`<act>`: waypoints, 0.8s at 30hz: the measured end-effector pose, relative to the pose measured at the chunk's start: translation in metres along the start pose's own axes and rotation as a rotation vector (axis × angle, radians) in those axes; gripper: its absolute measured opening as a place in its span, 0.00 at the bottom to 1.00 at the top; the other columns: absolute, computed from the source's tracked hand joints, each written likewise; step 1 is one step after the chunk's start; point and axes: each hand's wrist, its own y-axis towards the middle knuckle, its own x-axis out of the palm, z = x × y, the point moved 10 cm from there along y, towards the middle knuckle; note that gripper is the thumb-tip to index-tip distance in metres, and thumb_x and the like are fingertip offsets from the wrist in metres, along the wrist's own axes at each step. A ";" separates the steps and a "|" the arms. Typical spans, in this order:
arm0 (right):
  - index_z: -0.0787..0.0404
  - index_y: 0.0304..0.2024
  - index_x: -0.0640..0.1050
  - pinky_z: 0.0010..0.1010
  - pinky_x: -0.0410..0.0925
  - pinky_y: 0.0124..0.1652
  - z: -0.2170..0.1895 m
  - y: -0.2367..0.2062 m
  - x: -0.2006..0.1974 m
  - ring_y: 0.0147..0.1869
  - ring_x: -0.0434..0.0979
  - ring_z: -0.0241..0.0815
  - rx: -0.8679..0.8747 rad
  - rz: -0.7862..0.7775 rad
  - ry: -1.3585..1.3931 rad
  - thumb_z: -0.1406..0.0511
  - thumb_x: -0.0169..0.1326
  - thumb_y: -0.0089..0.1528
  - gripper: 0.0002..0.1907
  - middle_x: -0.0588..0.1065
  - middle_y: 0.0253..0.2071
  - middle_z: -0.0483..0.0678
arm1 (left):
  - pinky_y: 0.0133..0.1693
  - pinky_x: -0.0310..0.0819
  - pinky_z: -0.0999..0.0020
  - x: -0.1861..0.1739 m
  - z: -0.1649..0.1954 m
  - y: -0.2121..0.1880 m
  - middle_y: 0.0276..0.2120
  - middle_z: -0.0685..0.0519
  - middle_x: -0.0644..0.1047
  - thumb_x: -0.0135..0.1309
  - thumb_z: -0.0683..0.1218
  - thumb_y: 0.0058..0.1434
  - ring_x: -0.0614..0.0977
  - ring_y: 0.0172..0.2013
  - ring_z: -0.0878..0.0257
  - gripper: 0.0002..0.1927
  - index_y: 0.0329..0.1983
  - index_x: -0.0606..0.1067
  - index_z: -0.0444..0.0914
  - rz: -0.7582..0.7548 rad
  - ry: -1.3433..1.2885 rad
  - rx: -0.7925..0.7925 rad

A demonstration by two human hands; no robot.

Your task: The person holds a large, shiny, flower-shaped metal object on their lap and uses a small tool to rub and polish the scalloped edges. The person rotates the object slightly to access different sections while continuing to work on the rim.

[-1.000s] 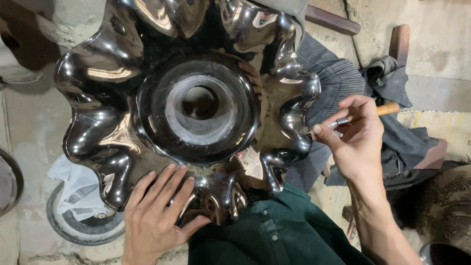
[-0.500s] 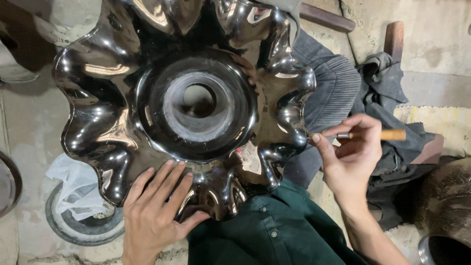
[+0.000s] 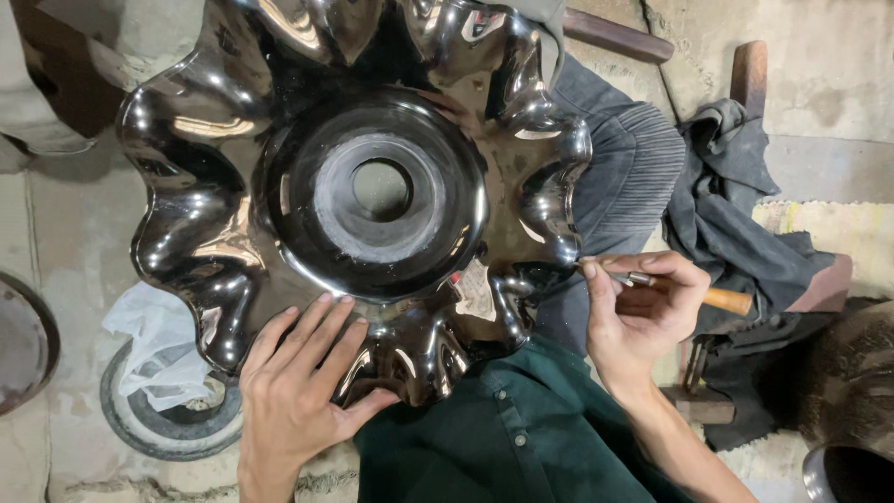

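Right hand (image 3: 643, 321) lowered along the rim, clamped on a wooden-handled tool (image 3: 684, 291), left hand (image 3: 303, 387) flat, fingers apart, on the glossy fluted bowl (image 3: 233, 233).

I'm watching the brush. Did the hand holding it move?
Yes. The right hand with the brush slid down, away from the wooden post.

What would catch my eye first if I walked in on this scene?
The big shiny dark metal bowl with a wavy, scalloped rim fills the middle, a round hole at its centre. The left hand lies flat on its near rim, while the right hand holds a wooden-handled tool at its right edge.
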 end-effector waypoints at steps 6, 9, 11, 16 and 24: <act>0.60 0.56 0.60 0.17 0.75 0.41 0.011 0.011 -0.003 0.47 0.81 0.38 0.017 0.036 0.081 0.80 0.61 0.69 0.25 0.75 0.43 0.52 | 0.58 0.68 0.50 0.005 0.011 -0.013 0.53 0.44 0.80 0.63 0.68 0.48 0.80 0.56 0.47 0.34 0.45 0.81 0.36 0.077 0.021 0.031; 0.60 0.56 0.62 0.17 0.73 0.43 0.016 0.028 -0.002 0.48 0.80 0.35 0.004 0.013 0.170 0.80 0.63 0.70 0.25 0.73 0.46 0.48 | 0.59 0.68 0.51 0.016 0.018 -0.025 0.54 0.42 0.80 0.62 0.69 0.51 0.80 0.57 0.47 0.36 0.47 0.80 0.35 0.124 0.041 0.001; 0.60 0.55 0.62 0.12 0.63 0.33 0.018 0.045 -0.002 0.47 0.79 0.33 -0.017 0.003 0.053 0.80 0.66 0.68 0.27 0.70 0.47 0.45 | 0.58 0.68 0.51 0.025 0.026 -0.029 0.54 0.41 0.79 0.60 0.71 0.53 0.80 0.57 0.48 0.38 0.49 0.80 0.34 0.181 0.075 -0.023; 0.61 0.54 0.63 0.14 0.64 0.37 0.031 0.110 0.020 0.47 0.79 0.32 -0.094 -0.110 0.163 0.82 0.67 0.66 0.28 0.68 0.48 0.43 | 0.59 0.70 0.51 0.053 0.070 -0.019 0.55 0.38 0.79 0.56 0.71 0.60 0.80 0.57 0.45 0.39 0.52 0.79 0.30 0.410 0.161 -0.082; 0.62 0.55 0.62 0.20 0.75 0.49 0.039 0.157 0.047 0.48 0.78 0.34 -0.149 -0.234 0.264 0.84 0.64 0.69 0.26 0.69 0.45 0.46 | 0.56 0.71 0.50 0.066 0.078 0.014 0.52 0.42 0.81 0.59 0.67 0.59 0.82 0.54 0.45 0.33 0.48 0.80 0.33 0.333 0.152 -0.236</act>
